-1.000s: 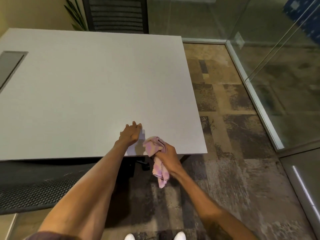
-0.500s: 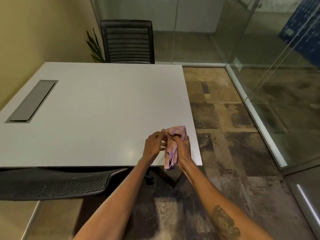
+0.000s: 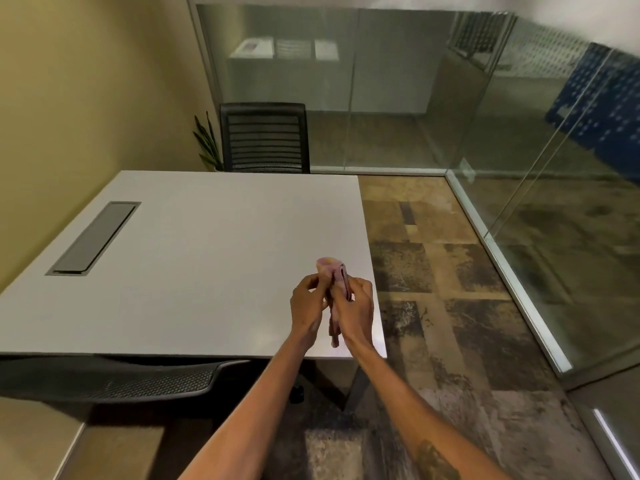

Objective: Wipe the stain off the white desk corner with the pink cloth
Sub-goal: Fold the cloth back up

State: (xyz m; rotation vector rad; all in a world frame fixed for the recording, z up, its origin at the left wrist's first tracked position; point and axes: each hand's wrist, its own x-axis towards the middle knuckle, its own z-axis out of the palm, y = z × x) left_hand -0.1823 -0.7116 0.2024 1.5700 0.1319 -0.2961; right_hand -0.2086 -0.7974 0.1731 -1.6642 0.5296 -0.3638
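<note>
The pink cloth (image 3: 335, 282) is bunched upright between both my hands, above the near right corner of the white desk (image 3: 194, 271). My left hand (image 3: 308, 306) pinches its left side. My right hand (image 3: 356, 310) grips its right side, and a tail of cloth hangs down between my wrists. I can make out no stain on the corner; part of it lies hidden under my hands.
A grey cable hatch (image 3: 95, 237) is set into the desk at the left. A black mesh chair (image 3: 265, 136) stands behind the desk and another chair back (image 3: 114, 379) below its near edge. Glass walls (image 3: 519, 168) close the right side; patterned carpet (image 3: 450, 306) covers the floor.
My left hand left the desk surface and joined my right hand on the cloth. Both hands rose and moved right over the corner, and the view tilted up.
</note>
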